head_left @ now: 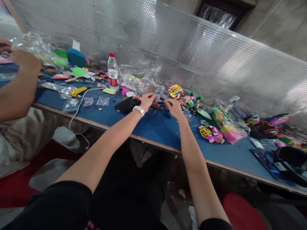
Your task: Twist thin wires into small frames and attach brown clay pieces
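My left hand [148, 101], with a white band on the wrist, reaches over the blue table [153, 127] beside a black phone [127, 104]. Its fingers are pinched together near small brown pieces [157, 104]; what they hold, if anything, is too small to tell. My right hand [174, 107] is a little to the right, its fingers bent and closed at a dark blue thin item [166, 110] that seems to be scissors. Whether it grips that item is unclear. Behind the hands lies a yellow and orange striped clay piece [176, 91].
A bottle with a red cap [113, 72], clear bags [144, 80] and a yellow cutter [78, 92] stand or lie to the left. Another person's arm [21, 83] is at far left. A pink tiger-like face [211, 134] and headphones [292, 163] lie to the right.
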Motion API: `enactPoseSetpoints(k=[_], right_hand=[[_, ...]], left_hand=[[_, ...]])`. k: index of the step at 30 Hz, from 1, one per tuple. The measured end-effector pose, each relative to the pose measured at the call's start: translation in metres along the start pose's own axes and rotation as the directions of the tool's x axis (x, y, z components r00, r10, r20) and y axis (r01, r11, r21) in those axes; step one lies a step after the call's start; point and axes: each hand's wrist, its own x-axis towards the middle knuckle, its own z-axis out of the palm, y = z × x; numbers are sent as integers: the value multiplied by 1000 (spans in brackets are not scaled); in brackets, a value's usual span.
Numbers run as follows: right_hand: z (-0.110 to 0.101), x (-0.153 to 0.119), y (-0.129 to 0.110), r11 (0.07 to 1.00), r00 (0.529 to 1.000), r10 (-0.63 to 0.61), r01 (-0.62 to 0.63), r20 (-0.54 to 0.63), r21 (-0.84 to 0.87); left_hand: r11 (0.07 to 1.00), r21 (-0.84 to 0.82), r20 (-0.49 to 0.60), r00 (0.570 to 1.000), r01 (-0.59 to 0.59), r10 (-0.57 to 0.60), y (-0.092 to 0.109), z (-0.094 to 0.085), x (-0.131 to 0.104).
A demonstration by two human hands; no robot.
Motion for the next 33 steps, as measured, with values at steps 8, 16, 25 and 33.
enactPoseSetpoints(k=[8,16,25,33], right_hand=[[-37,-2,15,978,992,15,12,126,-208],[-47,-11,29,965,899,243,-184,364,-187],[-34,-4,11,992,997,14,-5,74,-126],[-8,-6,-8,985,990,-88,103,110,-139]], left_hand=[[998,50,126,991,46,-52,5,0,-6],[995,100,267,963,-3,-24,7,1,-11],[800,400,544,818,-448,186,1,4,-15],[634,496,654,735,-594,178,-1,0,-8]])
